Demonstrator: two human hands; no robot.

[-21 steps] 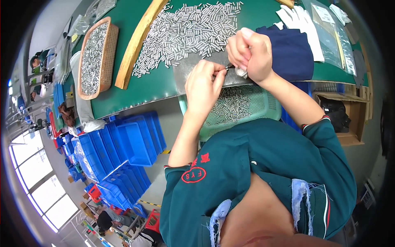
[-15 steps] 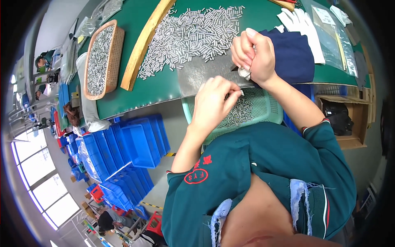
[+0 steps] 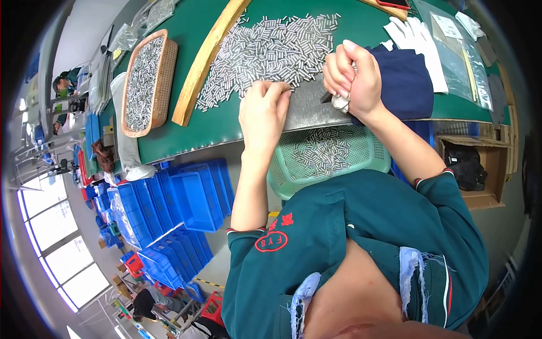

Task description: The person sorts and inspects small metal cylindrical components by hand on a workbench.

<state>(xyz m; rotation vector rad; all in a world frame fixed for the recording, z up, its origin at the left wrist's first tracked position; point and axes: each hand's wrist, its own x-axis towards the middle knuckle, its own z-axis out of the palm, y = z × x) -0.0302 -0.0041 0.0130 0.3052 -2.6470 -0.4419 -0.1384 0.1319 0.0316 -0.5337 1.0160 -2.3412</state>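
A heap of small silvery metal pins (image 3: 276, 48) is spread over the green tabletop. At the heap's near edge, above a grey metal plate (image 3: 307, 104), my left hand (image 3: 261, 116) is closed with its fingers bent and tips together; whatever they pinch is too small to make out. My right hand (image 3: 361, 79) is a fist around a white-wrapped tool (image 3: 340, 103); a dark tip sticks out on its left, and the fingers hide the rest. Below the table edge, a light green basket (image 3: 370, 152) holds more pins, close against my body.
A curved wooden strip (image 3: 197, 73) borders the heap on the left; beyond it stands a tan basket (image 3: 164, 85) of pins. Dark blue cloth (image 3: 406, 85) and a white glove (image 3: 420, 45) lie to the right. Blue bins (image 3: 197, 198) stand below left, an open carton (image 3: 491, 169) at right.
My left hand has moved from over the green basket up and left to the near edge of the pin heap. My right fist stays in nearly the same place, gripping the tool.
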